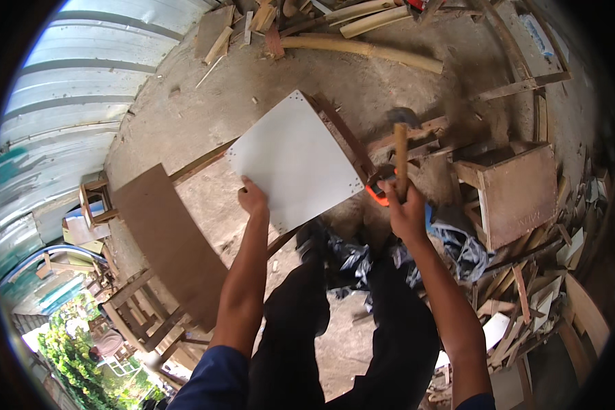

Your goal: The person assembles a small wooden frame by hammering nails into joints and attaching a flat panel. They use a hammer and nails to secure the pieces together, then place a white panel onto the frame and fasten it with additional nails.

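A white square panel with small dark dots at its corners lies in front of me, on top of wooden pieces. My left hand is closed at the panel's left edge; some of its fingers are hidden. To the right of the panel, my right hand grips a hammer by its wooden handle, with the dark head pointing up and away from me. An orange and black object sits between the panel's right corner and my right hand; I cannot make out its kind.
A brown board leans at the left beside a wooden frame. On the right stands a wooden box above heaped scrap wood. Black plastic lies by my feet. Planks lie at the back, and corrugated metal sheeting rises at left.
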The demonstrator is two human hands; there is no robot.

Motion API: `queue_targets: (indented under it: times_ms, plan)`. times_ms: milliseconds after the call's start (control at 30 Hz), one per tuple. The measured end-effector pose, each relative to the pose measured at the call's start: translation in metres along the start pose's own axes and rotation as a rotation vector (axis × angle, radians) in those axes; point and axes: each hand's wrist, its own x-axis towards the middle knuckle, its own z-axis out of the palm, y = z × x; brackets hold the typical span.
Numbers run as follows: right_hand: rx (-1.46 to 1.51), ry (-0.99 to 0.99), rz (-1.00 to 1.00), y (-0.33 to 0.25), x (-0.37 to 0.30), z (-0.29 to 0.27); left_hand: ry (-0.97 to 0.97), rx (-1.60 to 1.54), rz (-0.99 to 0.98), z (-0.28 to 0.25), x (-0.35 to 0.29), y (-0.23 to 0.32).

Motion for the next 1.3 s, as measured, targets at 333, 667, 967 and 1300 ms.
queue_targets:
  times_ms: [333,667,967,1300]
  plan:
    - [0.121,-0.056,-0.371,0.047,0.116,0.067,-0.022,0.010,0.384,0.043,0.040,0.073]
    - [0.123,-0.114,-0.452,0.055,0.135,0.055,-0.095,0.053,0.488,0.040,-0.007,0.087]
    - [0.193,-0.072,-0.475,0.069,0.134,0.060,-0.027,0.343,1.175,0.086,-0.075,0.103]
    - [0.018,-0.007,-0.486,0.039,0.123,0.057,-0.782,-0.394,1.369,0.089,-0.115,0.124]
